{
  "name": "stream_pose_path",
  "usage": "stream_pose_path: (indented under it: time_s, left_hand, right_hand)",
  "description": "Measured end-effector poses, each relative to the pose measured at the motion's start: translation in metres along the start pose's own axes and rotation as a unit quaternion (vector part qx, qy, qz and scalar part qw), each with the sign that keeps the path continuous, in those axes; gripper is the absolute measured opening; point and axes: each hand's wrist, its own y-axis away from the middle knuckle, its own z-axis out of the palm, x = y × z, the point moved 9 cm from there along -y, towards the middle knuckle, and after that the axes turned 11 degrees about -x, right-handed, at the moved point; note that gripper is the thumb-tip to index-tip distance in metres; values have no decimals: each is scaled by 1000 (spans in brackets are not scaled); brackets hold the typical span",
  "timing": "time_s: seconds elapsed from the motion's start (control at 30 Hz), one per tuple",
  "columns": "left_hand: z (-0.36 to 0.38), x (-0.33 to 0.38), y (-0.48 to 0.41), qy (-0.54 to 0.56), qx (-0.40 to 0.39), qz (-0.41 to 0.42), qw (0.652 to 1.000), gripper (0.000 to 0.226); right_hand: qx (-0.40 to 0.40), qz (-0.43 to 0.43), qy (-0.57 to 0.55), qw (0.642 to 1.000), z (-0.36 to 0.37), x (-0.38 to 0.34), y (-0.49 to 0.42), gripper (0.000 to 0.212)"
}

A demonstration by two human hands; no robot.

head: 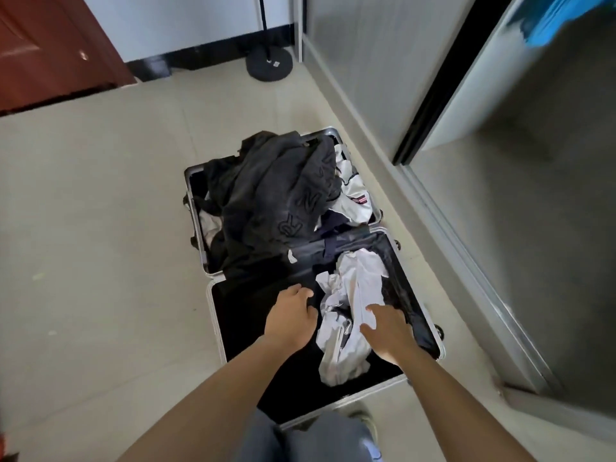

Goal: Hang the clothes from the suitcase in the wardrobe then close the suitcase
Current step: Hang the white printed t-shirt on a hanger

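- The suitcase (210, 295) lies open flat on the floor (100, 228), its two halves side by side along the line of sight; the near half sits just in front of the person's legs.
- A crumpled white garment (353, 295) lies in the right part of the near half. Its long axis runs from near to far, roughly in line with the forearms.
- The far half holds a heap of dark clothes (276, 195) with a second pale garment (353, 188) tucked against its right wall.
- The right hand (388, 330) is the nearer one to the white garment. It is over the garment's right edge, palm down, with its fingers (371, 308) spread and pointing forward and left across the cloth. Whether they press on it or hover just above cannot be told.
- The left hand (290, 316) is just beside the garment's left edge, over the bare black lining. It is palm down and holds nothing, with loosely bent fingers and the thumb turned toward the cloth.
- So the garment lies between the two hands, and each need only close inward to gather it, by my reading.
- Both arms reach forward and down, nearly straight, from above.
- The wardrobe (500, 211) stands open to the right of the suitcase, with something blue (560, 18) hanging at the top.
- Most clothes are not yet hung.
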Motion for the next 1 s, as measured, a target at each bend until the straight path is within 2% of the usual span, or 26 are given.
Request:
stream_pose_path:
  time_s: [0.2, 0.37, 0.43, 0.5, 0.53, 0.6, 0.67, 0.73, 0.8, 0.9, 1.0]
  left_hand:
    - [101, -28, -120, -58, -75, 20, 995, 38]
    - [162, -37, -177, -94, -149, 36, 984, 45]
    - [182, -43, -184, -112, -180, 35, 977, 50]
    - [197, -54, -188, -156, -213, 20, 964, 58]
    - [198, -55, -189, -169, -216, 17, 961, 59]
    - [196, -55, -188, -153, -207, 14, 966, 48]
    - [182, -50, -181, -88, -187, 6, 979, 26]
    - [160, -41, -170, 1, -151, 0, 989, 12]
    - [130, -24, -153, 93, -111, 7, 989, 13]
    - [76, 13, -108, 207, -75, 12, 975, 6]
    - [17, 43, -50, 280, -34, 21, 959, 10]
  right_hand:
    - [9, 34, -36, 999, 71, 49, -127, 53]
    - [40, 66, -30, 997, 107, 69, -181, 61]
    - [56, 72, -21, 996, 112, 71, -190, 45]
    - [78, 65, -138, 985, 110, 74, -192, 30]
    - [83, 60, -259, 961, 106, 75, -190, 28]
    - [113, 61, -475, 871, 96, 77, -181, 30]
    - [142, 81, -557, 814, 76, 78, -165, 36]
    - [149, 71, -593, 788, 54, 68, -148, 38]
    - [156, 49, -612, 773, 27, 54, -125, 35]
    - [205, 29, -623, 754, -25, 39, -68, 19]
    - [224, 16, -640, 734, -77, 25, -6, 14]
